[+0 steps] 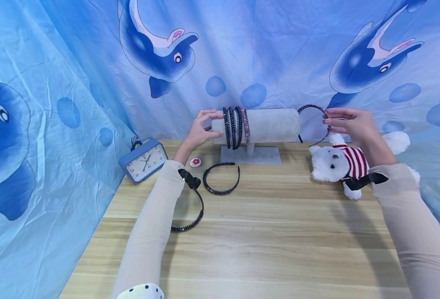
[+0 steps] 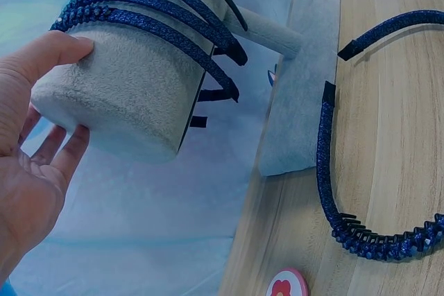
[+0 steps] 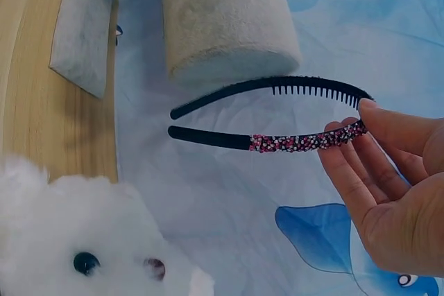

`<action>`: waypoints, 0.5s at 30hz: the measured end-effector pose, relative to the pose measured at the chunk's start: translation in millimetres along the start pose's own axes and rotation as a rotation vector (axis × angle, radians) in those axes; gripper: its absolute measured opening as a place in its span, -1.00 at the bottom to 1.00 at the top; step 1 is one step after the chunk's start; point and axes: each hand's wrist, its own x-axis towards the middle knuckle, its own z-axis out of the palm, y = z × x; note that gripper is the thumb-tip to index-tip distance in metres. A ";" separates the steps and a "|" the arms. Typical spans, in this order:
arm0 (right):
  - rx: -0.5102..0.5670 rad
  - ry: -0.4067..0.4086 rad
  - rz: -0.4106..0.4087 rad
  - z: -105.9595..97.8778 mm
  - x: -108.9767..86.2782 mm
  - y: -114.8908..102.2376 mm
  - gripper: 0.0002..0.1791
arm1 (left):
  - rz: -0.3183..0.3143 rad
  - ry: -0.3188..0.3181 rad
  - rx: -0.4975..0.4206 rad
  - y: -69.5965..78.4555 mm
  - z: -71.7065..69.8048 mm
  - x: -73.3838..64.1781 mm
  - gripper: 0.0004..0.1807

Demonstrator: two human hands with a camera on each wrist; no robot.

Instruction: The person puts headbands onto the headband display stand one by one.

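A grey plush display stand [image 1: 272,124] has a horizontal roll on a short post and flat base. Several dark beaded headbands [image 2: 159,15] and a pink-speckled headband [image 1: 245,126] hang round the roll near its left end. My left hand [image 1: 201,128] holds that end, thumb on top and fingertips underneath. Just off the roll's right end, my right hand [image 1: 352,122] pinches another headband [image 3: 298,143], black with pink and white sparkle and comb teeth inside. Its two tips point toward the roll. Two dark headbands lie on the table, one curved headband [image 1: 220,192] and one headband [image 1: 194,224] partly behind my left forearm.
A blue alarm clock [image 1: 143,160] stands at the table's left back. A round flower badge [image 1: 195,162] lies beside my left wrist. A white plush bear [image 1: 326,164] in a striped top is under my right wrist. The wooden table [image 1: 265,232] meets a dolphin-print curtain [image 1: 279,50] behind.
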 end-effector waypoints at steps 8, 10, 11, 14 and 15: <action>-0.030 0.006 -0.002 10.3 8.3 -0.3 -0.47 | -0.002 0.004 0.001 -0.1 -0.7 -0.7 -0.40; -0.037 0.009 -0.010 13.4 10.3 -0.5 -0.48 | -0.001 0.006 -0.001 -0.6 -0.5 -0.4 -0.40; -0.041 0.010 -0.012 14.9 11.4 -0.5 -0.48 | -0.002 0.007 -0.001 -0.9 -0.4 -0.3 -0.40; -0.038 0.014 -0.016 18.6 14.3 -0.9 -0.49 | -0.004 0.007 -0.003 -1.3 -0.2 0.0 -0.40; -0.030 0.013 -0.019 19.6 15.2 -0.9 -0.50 | -0.006 0.006 -0.004 -1.4 -0.1 0.1 -0.40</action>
